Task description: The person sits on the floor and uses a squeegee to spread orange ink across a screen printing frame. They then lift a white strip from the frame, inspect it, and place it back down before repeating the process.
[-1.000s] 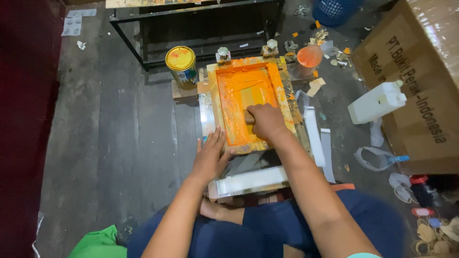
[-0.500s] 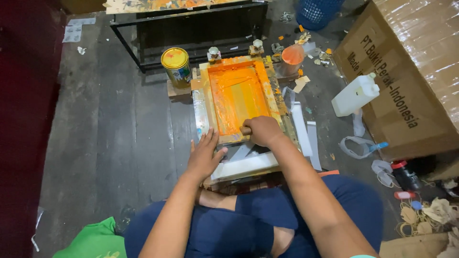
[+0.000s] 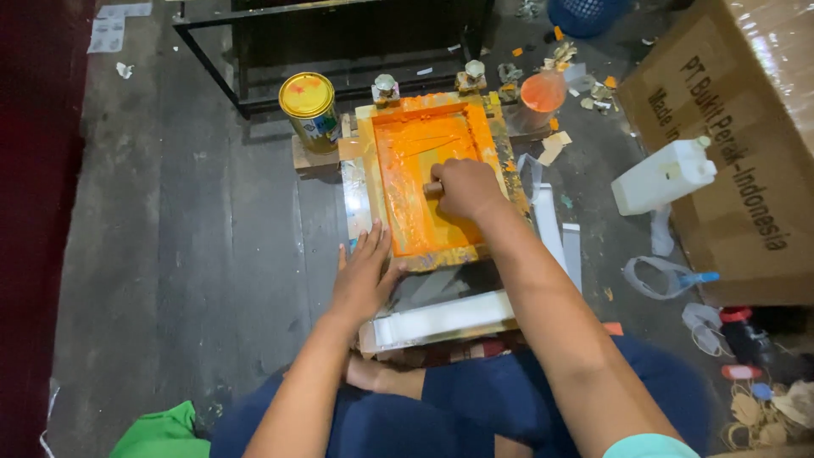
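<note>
A wooden screen-printing frame [image 3: 370, 178] lies on the floor, its mesh [image 3: 413, 199] covered in orange ink. My right hand [image 3: 466, 188] is closed on a squeegee [image 3: 432, 187], whose handle end shows at my fingers, over the right middle of the mesh. My left hand [image 3: 365, 276] lies flat with fingers spread on the frame's near left corner. A white strip of material [image 3: 441, 321] sticks out from under the frame toward my knees.
A yellow-lidded tin can [image 3: 309, 106] stands at the frame's far left, and an orange ink cup [image 3: 541, 95] at its far right. A white plastic jug [image 3: 663, 175] and a large cardboard box [image 3: 746, 144] sit to the right. A black metal rack [image 3: 339, 34] lies beyond.
My right hand has pushed the squeegee from the near edge of the mesh toward the middle. My left hand has stayed on the near left corner.
</note>
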